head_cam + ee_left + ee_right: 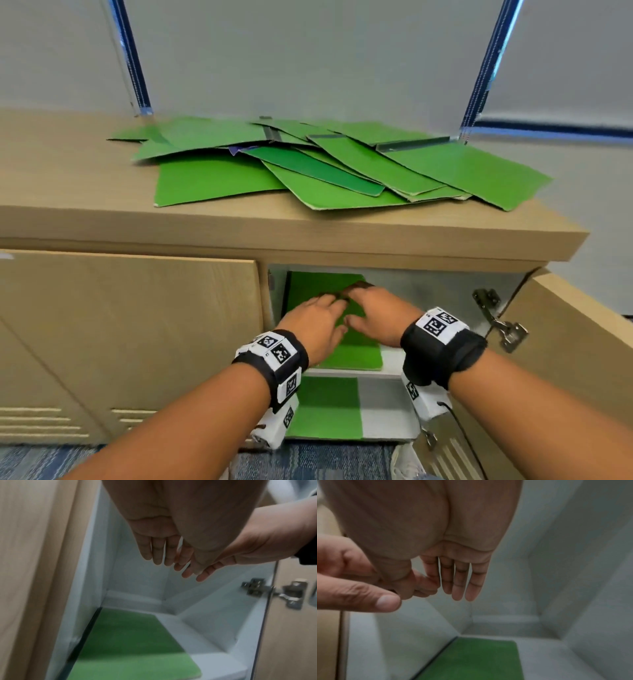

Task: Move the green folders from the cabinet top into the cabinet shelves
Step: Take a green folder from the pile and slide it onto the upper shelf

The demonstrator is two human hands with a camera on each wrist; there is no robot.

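Both our hands are inside the open cabinet, side by side over the upper shelf. Our left hand [317, 325] has its fingers straight and relaxed, holding nothing, and our right hand [378, 317] is the same, fingers stretched out loose with the thumb tucked a bit toward the left one. From the wrist views both palms hang above the shelf, not touching anything we can see, though from the head view the hands overlap the folder so contact is hard to call.

Right under them lies a green folder [356, 346], flat on the upper shelf [390, 359], pushed against the left wall. It's plain bright green card with a dark spine edge along its left side and rounded corners. One shelf down, another green folder [325, 407] lies flat too, also on the left half.

Up on the bench [68, 178] there's a messy pile of green folders [325, 164], fanned out and overlapping at all angles. Most are the same bright green, one in the middle is a darker green, some show pale cardboard edges, and a few have grey metal strips. The right-most one pokes past the bench edge.

The cabinet door [565, 342] on the right is swung open, hinge [500, 325] showing.
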